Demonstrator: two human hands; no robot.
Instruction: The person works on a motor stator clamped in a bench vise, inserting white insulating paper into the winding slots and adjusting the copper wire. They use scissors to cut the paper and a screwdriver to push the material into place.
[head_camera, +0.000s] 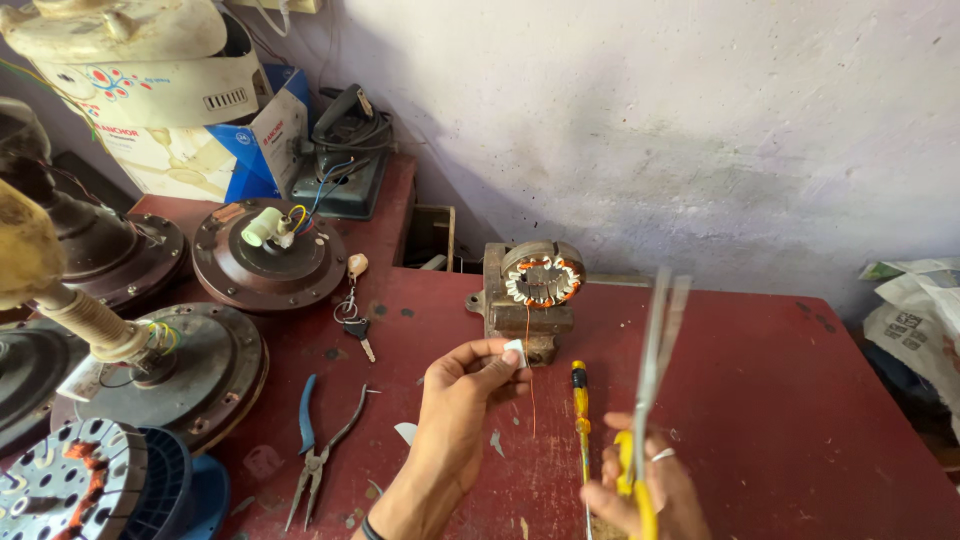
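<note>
Two hands over red tabletop (760, 400). Left hand (462, 385): fingers pinched shut on small white paper piece (516, 351), near the wound motor core (541, 280). Right hand (645, 485): fingers closed around yellow-handled scissors (655, 340), blades slightly apart, pointing up. Screwdriver (580, 415) lies between.

Two hands (470, 385), one scissors (655, 340), one screwdriver (580, 405), one pliers (320, 450).

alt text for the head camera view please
A person's left hand pinches a small white piece while the right hand holds yellow-handled scissors over a red table. A small motor stator with copper windings stands behind; blue-handled pliers lie left.
</note>
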